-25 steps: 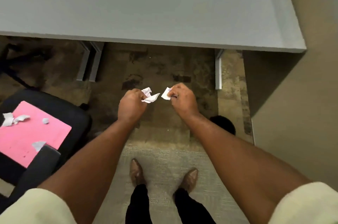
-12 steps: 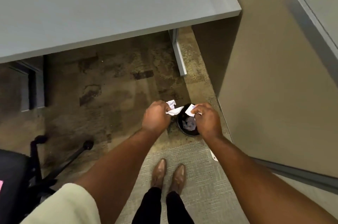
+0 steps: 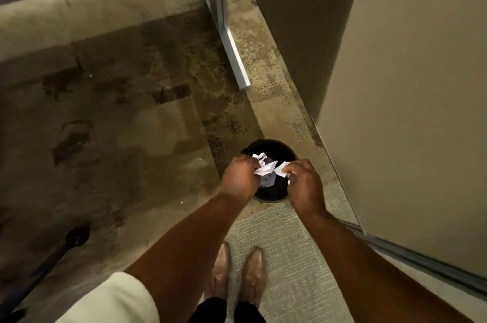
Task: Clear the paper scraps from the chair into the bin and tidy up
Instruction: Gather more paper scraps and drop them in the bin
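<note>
Chair leg: a black caster arm [image 3: 39, 267] of the chair pokes in at my far lower left, resting on the carpet; the seat itself is out of my sight
Floor: mottled brown-and-tan carpet [image 3: 118, 125] with dark blotches across the left and middle; a paler, ribbed grey patch [image 3: 287, 256] lies under my feet
My sleeve: a cream cuff [image 3: 116, 299] sits at the bottom left, my bare forearm running up from it
My shoes: two tan shoes [image 3: 237, 270] side by side on the grey patch
Left hand: my left hand [image 3: 238, 177] is closed around crumpled white paper scraps [image 3: 263, 166]; it hangs over the bin's left rim
Bin: a round black bin [image 3: 274, 146] stands on the carpet near the wall; pale paper already lies inside it
Right hand: my right hand [image 3: 303, 183] pinches a small white scrap [image 3: 281, 170]; both hands are close together, scraps nearly touching, above the bin's mouth
Desk leg: a grey metal foot [image 3: 232, 54] runs up beyond the bin
Wall: a beige panel [image 3: 408, 112] fills the right; a grey metal track [image 3: 421, 259] edges its base
</note>
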